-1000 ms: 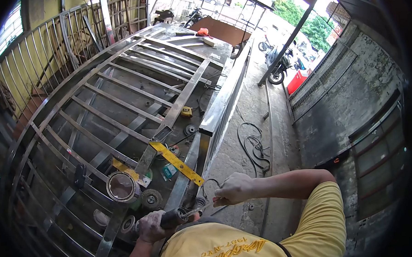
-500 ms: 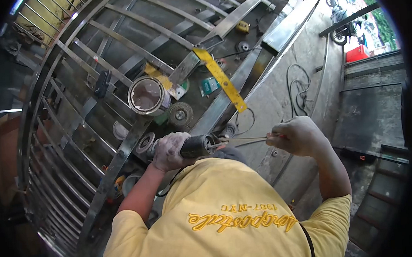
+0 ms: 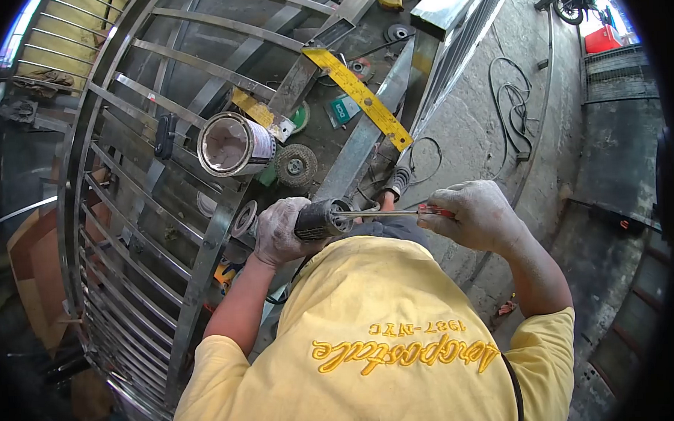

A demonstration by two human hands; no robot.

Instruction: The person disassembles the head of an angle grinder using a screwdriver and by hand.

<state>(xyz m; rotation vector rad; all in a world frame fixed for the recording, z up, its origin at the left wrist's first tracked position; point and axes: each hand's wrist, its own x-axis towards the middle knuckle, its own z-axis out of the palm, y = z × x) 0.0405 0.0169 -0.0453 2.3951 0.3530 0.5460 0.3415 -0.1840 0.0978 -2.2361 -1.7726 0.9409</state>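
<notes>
The left hand point(image 3: 279, 232) was wrapped tight around the dark body of a power tool point(image 3: 321, 219), held level in front of the person's yellow shirt point(image 3: 372, 337). The right hand point(image 3: 473, 216) was closed around the red handle of a screwdriver point(image 3: 397, 213), whose thin shaft ran sideways from that hand into the tool's open end, so the two lay nearly in one line, with the tool to the left. There was one tool and one screwdriver. Beyond them, on the steel gate frame point(image 3: 197, 269), stood one open can point(image 3: 233, 145), one yellow level point(image 3: 358, 97) and several grinding discs point(image 3: 296, 165).
</notes>
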